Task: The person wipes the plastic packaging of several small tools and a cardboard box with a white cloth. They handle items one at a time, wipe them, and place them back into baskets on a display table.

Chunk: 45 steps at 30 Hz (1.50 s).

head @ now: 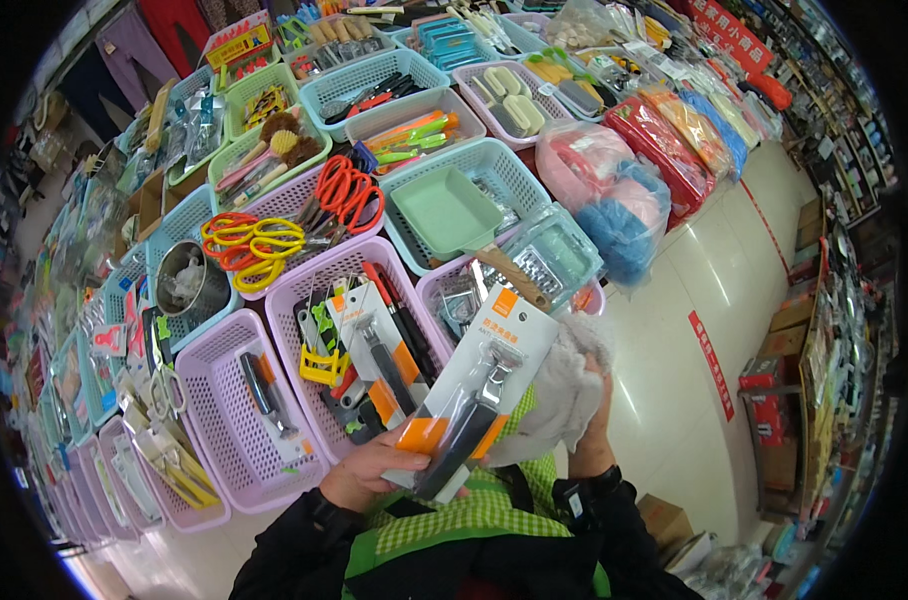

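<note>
My left hand (371, 465) grips the lower end of a blister-card pack (484, 397), tilted in front of me. Inside it is a kitchen tool with a black handle and a metal head. A grey cloth (562, 401) is bunched in my right hand (598, 435), just right of the pack. Behind the pack, a similar carded tool (379, 345) leans in a lilac basket (281, 307) among black-, red- and green-handled tools. One more carded tool (270, 397) lies in the lilac basket (206, 450) to the left.
Scissors (274, 244) with yellow and red handles fill a basket ahead. A green tray (446, 210) rests in a blue basket. Metal graters (540, 266) sit near the right corner, beside bagged pink and blue goods (611, 195). Tiled floor (671, 360) and loaded shelves (821, 352) lie right.
</note>
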{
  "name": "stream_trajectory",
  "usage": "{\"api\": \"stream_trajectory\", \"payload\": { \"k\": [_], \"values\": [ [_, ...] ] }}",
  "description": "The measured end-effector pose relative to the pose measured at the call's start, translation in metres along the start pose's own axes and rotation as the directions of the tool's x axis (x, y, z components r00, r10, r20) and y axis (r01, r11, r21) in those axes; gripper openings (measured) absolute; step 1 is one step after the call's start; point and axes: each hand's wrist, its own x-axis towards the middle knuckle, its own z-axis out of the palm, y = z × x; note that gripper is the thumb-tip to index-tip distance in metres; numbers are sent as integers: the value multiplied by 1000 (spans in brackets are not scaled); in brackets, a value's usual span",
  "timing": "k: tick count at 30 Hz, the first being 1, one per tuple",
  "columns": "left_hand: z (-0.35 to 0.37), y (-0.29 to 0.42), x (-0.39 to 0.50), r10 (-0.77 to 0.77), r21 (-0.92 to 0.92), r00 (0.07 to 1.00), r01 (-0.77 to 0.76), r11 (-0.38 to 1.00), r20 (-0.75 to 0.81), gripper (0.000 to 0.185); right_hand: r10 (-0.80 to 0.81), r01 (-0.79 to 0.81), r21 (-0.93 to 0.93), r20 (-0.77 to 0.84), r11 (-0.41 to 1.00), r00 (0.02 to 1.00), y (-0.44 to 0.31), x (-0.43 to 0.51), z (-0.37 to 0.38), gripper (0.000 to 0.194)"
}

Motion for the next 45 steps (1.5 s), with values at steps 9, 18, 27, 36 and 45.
{"api": "stream_trajectory", "payload": {
  "k": [9,18,27,36,45],
  "values": [
    [-12,-1,30,-93,215,989,116,970,-117,77,336,-377,226,199,898,920,11,-27,-4,71],
    [-11,9,73,-266,461,945,326,825,-192,73,426,-425,295,62,856,902,18,-40,-59,63],
    [7,12,100,-103,709,984,178,683,-147,81,307,-255,334,-113,908,945,29,-33,-81,54],
    [21,0,105,203,854,946,121,506,-254,73,216,-210,55,-152,976,965,9,-29,-28,49],
    [5,-6,74,358,407,862,-200,891,-360,55,359,-283,-249,356,926,863,6,-45,-11,45]
  ]
}}
